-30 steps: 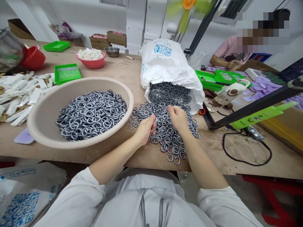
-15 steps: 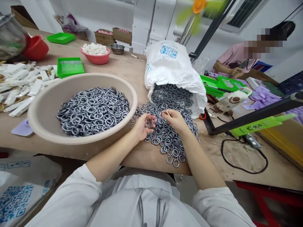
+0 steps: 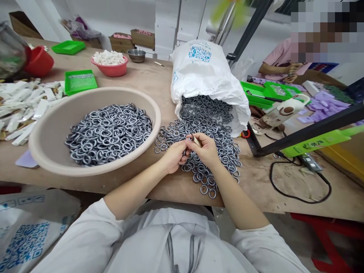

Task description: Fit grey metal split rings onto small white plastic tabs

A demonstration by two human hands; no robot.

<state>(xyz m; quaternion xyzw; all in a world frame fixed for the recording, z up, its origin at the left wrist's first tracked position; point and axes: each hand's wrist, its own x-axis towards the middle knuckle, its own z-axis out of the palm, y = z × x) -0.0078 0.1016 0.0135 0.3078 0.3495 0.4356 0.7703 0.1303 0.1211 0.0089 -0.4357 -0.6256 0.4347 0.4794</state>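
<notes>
My left hand (image 3: pixel 174 156) is closed around at least one dark grey ring, mostly hidden by the fingers. My right hand (image 3: pixel 209 149) pinches a small tool with a pale wooden handle (image 3: pixel 196 141); its tip meets the left fingertips. Both hands are touching above a loose pile of shiny grey rings (image 3: pixel 206 176). More rings spill from the mouth of a white sack (image 3: pixel 212 76) behind the hands. On the left stands a wide beige basin (image 3: pixel 36 146) holding a heap of similar rings (image 3: pixel 110 132).
White strips (image 3: pixel 40 110) lie beyond the basin, near a green tray (image 3: pixel 68 91) and a red bowl (image 3: pixel 110 71). To the right are a black metal frame (image 3: pixel 257 149), a beige cup-like object (image 3: pixel 277 117) and a cable (image 3: pixel 271 178). Another person (image 3: pixel 277 57) sits at far right.
My hands have come together from being apart. The left fingers have curled closed over the rings, and the right hand has brought the tool left against them. The view has shifted slightly.
</notes>
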